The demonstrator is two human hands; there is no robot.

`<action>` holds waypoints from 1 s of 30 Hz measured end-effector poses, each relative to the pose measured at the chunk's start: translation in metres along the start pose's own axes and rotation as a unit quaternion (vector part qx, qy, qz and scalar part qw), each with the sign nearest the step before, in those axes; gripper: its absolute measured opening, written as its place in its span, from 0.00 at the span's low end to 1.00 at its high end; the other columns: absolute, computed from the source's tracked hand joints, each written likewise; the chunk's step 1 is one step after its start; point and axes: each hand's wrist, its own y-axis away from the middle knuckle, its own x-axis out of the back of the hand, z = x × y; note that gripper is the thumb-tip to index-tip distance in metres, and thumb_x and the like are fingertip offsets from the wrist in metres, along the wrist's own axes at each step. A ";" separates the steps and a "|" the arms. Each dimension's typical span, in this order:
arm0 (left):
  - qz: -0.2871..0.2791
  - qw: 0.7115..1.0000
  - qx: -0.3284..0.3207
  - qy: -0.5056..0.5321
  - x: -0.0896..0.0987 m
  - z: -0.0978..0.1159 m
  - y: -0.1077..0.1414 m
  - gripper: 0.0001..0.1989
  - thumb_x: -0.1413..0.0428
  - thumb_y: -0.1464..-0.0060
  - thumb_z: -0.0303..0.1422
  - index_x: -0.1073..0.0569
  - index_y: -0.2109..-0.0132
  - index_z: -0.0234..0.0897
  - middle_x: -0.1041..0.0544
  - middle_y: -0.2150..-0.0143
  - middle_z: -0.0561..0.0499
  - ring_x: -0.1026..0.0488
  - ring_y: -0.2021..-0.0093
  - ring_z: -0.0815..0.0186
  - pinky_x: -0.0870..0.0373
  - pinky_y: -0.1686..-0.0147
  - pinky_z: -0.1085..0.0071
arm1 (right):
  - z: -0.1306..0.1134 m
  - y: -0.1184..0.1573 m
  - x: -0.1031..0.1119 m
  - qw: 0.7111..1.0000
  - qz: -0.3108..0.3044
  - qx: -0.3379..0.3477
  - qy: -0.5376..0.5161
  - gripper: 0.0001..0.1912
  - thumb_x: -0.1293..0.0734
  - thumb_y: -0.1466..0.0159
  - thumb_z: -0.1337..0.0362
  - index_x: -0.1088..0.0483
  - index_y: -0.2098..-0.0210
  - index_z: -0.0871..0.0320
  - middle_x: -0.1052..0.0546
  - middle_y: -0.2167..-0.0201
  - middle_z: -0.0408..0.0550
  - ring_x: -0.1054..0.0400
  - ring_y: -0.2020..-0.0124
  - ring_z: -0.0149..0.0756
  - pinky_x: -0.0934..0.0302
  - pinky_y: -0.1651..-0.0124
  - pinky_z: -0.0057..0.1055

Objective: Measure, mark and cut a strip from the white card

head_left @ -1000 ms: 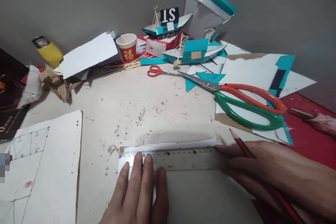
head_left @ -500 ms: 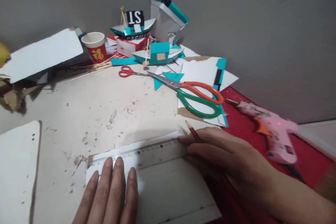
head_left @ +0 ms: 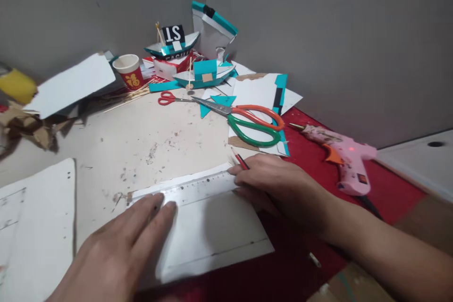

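Observation:
A clear ruler [head_left: 198,186] lies along the far edge of a sheet of white card [head_left: 219,226], which has pencil lines and dots on it. My left hand [head_left: 122,238] rests on the ruler's left part with its fingers stretched out, pressing down; its thumb is hidden. At the ruler's right end is my right hand [head_left: 279,181], with a red and black pencil [head_left: 241,160] held between its fingers. The pencil's tip points up and to the left, off the card. The fingertips of this hand touch the right end of the ruler and card.
Large scissors [head_left: 256,133] and small red scissors [head_left: 166,98] lie beyond the card. Two model boats [head_left: 205,79] and a paper cup [head_left: 128,68] stand at the back. To the right is a pink glue gun [head_left: 348,155]; another marked card [head_left: 42,226] lies at left.
My left hand has shifted and turned, its fingers now pointing more to the right along the ruler. The right hand still holds the pencil at the ruler's end. The camera view has shifted.

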 end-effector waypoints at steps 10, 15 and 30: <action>-0.188 0.966 0.146 0.098 0.029 -0.028 -0.049 0.23 0.42 0.47 0.49 0.31 0.50 0.38 0.26 0.54 0.43 0.29 0.55 0.53 0.32 0.59 0.58 | 0.003 -0.001 -0.003 0.996 -0.003 0.054 0.071 0.09 0.40 0.30 0.63 0.31 0.64 0.58 0.27 0.70 0.50 0.35 0.66 0.40 0.40 0.63 0.35; -0.209 0.958 0.141 0.137 0.030 -0.035 -0.058 0.24 0.38 0.52 0.49 0.32 0.54 0.39 0.26 0.58 0.47 0.29 0.61 0.58 0.35 0.65 0.65 | 0.002 -0.001 -0.003 0.996 0.005 0.067 0.067 0.08 0.40 0.30 0.63 0.31 0.62 0.58 0.27 0.70 0.50 0.35 0.66 0.40 0.40 0.64 0.35; -0.149 0.956 0.104 0.230 0.027 -0.046 -0.049 0.10 0.43 0.45 0.37 0.26 0.57 0.40 0.26 0.61 0.50 0.32 0.63 0.64 0.38 0.63 0.66 | 0.003 0.000 -0.004 0.996 0.032 0.064 0.059 0.06 0.38 0.31 0.64 0.31 0.58 0.58 0.22 0.61 0.55 0.27 0.61 0.43 0.33 0.60 0.38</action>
